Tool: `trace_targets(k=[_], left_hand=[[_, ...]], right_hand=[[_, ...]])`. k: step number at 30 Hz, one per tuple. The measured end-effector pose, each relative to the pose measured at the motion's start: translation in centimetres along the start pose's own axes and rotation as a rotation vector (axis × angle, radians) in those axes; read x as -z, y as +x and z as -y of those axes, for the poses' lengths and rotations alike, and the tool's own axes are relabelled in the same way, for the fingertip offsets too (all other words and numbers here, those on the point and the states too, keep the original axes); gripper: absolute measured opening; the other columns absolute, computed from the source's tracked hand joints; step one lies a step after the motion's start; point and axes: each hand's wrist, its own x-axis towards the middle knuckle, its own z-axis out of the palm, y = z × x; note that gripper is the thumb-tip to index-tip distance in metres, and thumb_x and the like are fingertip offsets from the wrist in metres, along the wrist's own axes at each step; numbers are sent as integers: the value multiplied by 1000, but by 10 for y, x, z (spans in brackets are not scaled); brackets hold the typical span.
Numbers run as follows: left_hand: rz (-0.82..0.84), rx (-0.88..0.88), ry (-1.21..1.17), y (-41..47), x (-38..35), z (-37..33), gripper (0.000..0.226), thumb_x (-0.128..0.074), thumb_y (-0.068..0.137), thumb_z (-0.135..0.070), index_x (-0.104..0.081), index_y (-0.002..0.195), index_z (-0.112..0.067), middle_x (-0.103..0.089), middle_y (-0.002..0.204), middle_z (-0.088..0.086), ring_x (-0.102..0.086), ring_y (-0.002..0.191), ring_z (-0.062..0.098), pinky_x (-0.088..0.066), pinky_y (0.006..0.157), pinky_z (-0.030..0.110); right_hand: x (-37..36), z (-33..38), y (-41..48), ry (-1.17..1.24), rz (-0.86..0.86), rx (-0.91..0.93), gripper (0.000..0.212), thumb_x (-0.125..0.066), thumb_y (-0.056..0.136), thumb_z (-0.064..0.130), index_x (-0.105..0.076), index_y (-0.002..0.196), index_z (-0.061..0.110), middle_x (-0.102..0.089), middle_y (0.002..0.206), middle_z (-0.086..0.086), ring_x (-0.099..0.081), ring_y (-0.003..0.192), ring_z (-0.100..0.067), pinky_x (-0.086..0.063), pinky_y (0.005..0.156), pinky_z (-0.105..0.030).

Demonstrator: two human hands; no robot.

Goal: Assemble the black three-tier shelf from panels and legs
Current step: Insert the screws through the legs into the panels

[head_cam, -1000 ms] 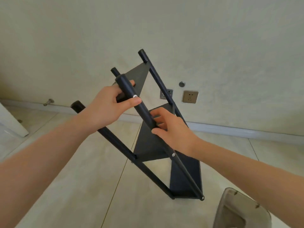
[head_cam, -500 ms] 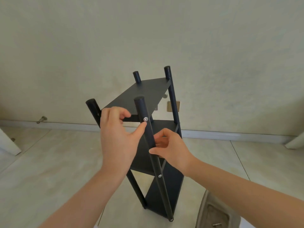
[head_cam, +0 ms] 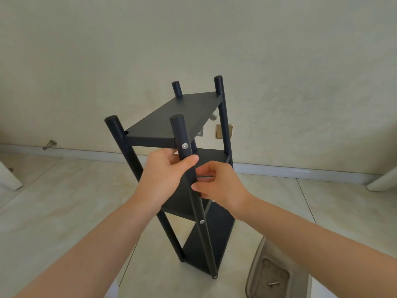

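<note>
**A:** How does the shelf look from your side?

**B:** The black shelf (head_cam: 217,233) stands tall and narrow. It has three flat panels stacked between four round legs, and the capped leg tops poke up above the top panel (head_cam: 171,119). The near leg (head_cam: 205,239) shows two silver screw heads (head_cam: 185,145), one at the top tier and one at the middle tier.

**A:** And the hands?

**B:** Both are on that near leg. The left hand (head_cam: 165,179) is wrapped round it just under the upper screw, with the thumb laid across the front. The right hand (head_cam: 222,186) is just below it, with the thumb on the leg and the fingers curled in behind.

**A:** Where is the shelf standing?

**B:** Its feet are down on the pale tiled floor (head_cam: 64,211), out in the open and a little way from the wall (head_cam: 300,72).

**A:** What about the room?

**B:** The wall is plain and cream-coloured, with a light skirting board (head_cam: 300,172) along the bottom. A tan wall socket (head_cam: 228,131) shows behind the far right leg. A metal door stop (head_cam: 49,144) sticks out low on the left. A greyish tray (head_cam: 257,265) lies on the floor at the lower right, with one small screw (head_cam: 273,283) in it.
</note>
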Motion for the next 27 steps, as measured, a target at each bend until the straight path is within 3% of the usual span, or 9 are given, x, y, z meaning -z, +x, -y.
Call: trace_targets(k=[4,7,11,14,16,20,24,27], left_hand=[[42,33,-39,4,10,4,14,-73,90,-36,-74,92,-22,-77,84,-10,-74,85,8,-52,79,22],[44,82,-96,7,22,10,8,-74,90,-29,-70,93,-23,-77,81,-14,-75,82,5,-57,80,24],[-76,98,-84,6,41,20,14,-78,86,-25,-65,84,-29,-76,82,-1,-74,88,20,-57,86,39],[-112,92,-78,6,55,30,16,-78,86,-33,-66,95,-28,-74,72,-5,-72,77,7,-50,71,27],[-117,100,-60,7,65,36,20,-78,85,-36,-68,96,-23,-73,70,-5,-68,70,-3,-40,66,21],[-124,145,6,7,82,53,25,-79,84,-31,-70,67,-15,-71,67,-2,-68,78,18,-37,64,24],[-134,173,-38,8,94,62,22,-78,87,-26,-68,70,-16,-69,63,-4,-68,82,20,-40,70,27],[-177,214,-139,12,98,64,19,-79,87,-25,-68,87,-9,-63,56,-4,-67,87,29,-40,90,37]], right_hand=[[27,-1,12,-46,-30,-38,31,-60,91,-2,-64,102,27,-62,105,12,-62,105,-11,-56,90,-31],[47,-6,23,18,-101,-90,27,-63,91,-1,-64,108,20,-65,110,5,-62,106,-17,-57,87,-33],[61,-17,36,80,-174,-166,25,-68,90,5,-64,113,14,-65,113,-6,-62,106,-25,-56,84,-36],[70,-23,44,57,-227,-197,25,-69,90,11,-59,112,17,-63,113,-7,-61,105,-25,-54,78,-34],[77,-24,49,15,-265,-213,30,-70,90,15,-58,117,16,-62,115,-7,-61,106,-26,-55,86,-38],[78,-19,51,-30,-235,-159,44,-69,92,22,-50,131,17,-60,119,-2,-59,111,-25,-50,100,-45],[70,-12,50,5,-176,-69,32,-70,91,15,-58,120,16,-69,112,2,-65,103,-21,-52,95,-45],[63,-8,46,-2,-160,-38,11,-69,91,16,-63,101,17,-74,95,-5,-70,91,-21,-55,87,-42]])
